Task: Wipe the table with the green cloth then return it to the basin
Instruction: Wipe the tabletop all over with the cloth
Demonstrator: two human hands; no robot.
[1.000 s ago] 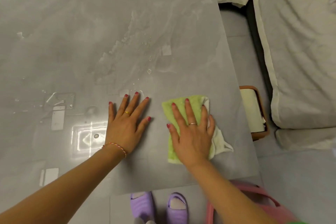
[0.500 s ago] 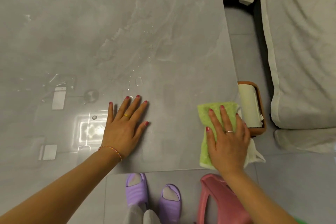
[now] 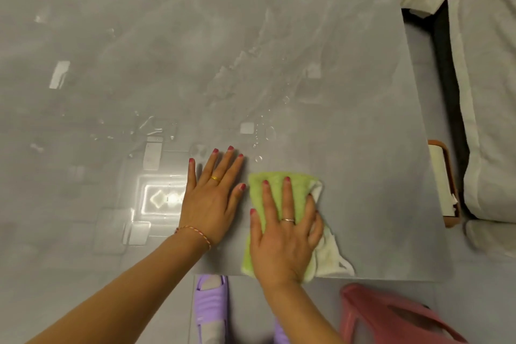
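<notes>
A: What is seen on the table (image 3: 349, 50)?

B: A smooth, glossy grey top with marble-like veining and rounded corners is shown. Water droplets (image 3: 258, 135) are scattered over its middle, and bright lamp reflections are mirrored near its front left.

A: Where is the green cloth (image 3: 275, 187) found?

B: It is laid near the front edge of the table, folded into a fluffy rectangle. A crumpled white layer is seen sticking out at its right side. It is pressed flat under the right hand (image 3: 284, 237), whose fingers are held straight and slightly spread, not curled round the fabric. 1 ring is worn on that hand.

A: And the left hand (image 3: 209, 198)?

B: It is laid flat on the bare tabletop just beside the cloth, fingers straight and fanned apart. 1 gold ring and 1 thin cord bracelet are worn.

A: What else is shown?

B: 2 ribbed purple slippers (image 3: 210, 307) are seen on the floor below the table edge. A pink plastic stool (image 3: 391, 318) is placed at the lower right. A brown rounded box (image 3: 444, 181) is seen beyond the right edge, beside white wrinkled bedding (image 3: 491, 92).
</notes>
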